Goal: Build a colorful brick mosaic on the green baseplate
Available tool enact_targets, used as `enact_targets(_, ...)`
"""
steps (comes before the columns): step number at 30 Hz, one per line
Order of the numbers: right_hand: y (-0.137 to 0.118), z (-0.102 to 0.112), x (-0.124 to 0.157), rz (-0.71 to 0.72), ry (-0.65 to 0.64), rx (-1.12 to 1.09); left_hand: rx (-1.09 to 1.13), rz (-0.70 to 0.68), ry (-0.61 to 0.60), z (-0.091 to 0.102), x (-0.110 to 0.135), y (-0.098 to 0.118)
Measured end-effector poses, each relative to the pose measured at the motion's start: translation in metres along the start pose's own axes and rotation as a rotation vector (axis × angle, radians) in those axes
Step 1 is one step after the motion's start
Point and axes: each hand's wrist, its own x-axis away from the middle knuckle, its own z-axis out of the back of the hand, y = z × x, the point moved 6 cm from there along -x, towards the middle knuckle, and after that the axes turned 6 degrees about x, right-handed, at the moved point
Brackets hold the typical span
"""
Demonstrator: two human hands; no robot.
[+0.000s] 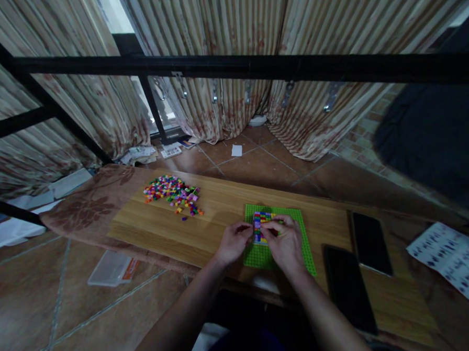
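"Well, how would I work this patch of coloured bricks (257, 220) neatly?"

"I'd brace its edge with the left hand (235, 243), square the studs, then press straight down with the right hand (288, 246)."

"And where's everything?"

"The patch sits on the green baseplate's (255, 256) far left part, between the fingertips. Both hands are nearly pinched; I can't tell whether either grips a brick."

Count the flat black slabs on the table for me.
2: the nearer slab lies to the right of the green board, and the farther slab is beyond it, farther right. No others look hidden.
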Motion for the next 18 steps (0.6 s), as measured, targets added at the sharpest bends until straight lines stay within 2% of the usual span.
enact_targets(2,0.001,0.006,0.002,-0.007,0.015,-0.039,0.034,0.017,0.027,0.004,0.005,0.0)
enact_targets(6,-0.003,0.031,0.015,-0.045,0.086,-0.151,0.193,0.044,0.092,0.013,0.024,0.002)
enact_targets(8,-0.012,0.039,0.026,-0.044,0.046,-0.208,0.28,0.065,0.098,0.012,0.038,0.002)
enact_targets(13,-0.043,0.038,0.056,0.089,-0.153,-0.174,0.409,0.137,0.004,-0.01,0.07,-0.001)
enact_targets(18,-0.044,0.034,0.064,0.147,-0.172,-0.083,0.405,0.162,-0.115,-0.03,0.084,0.001)
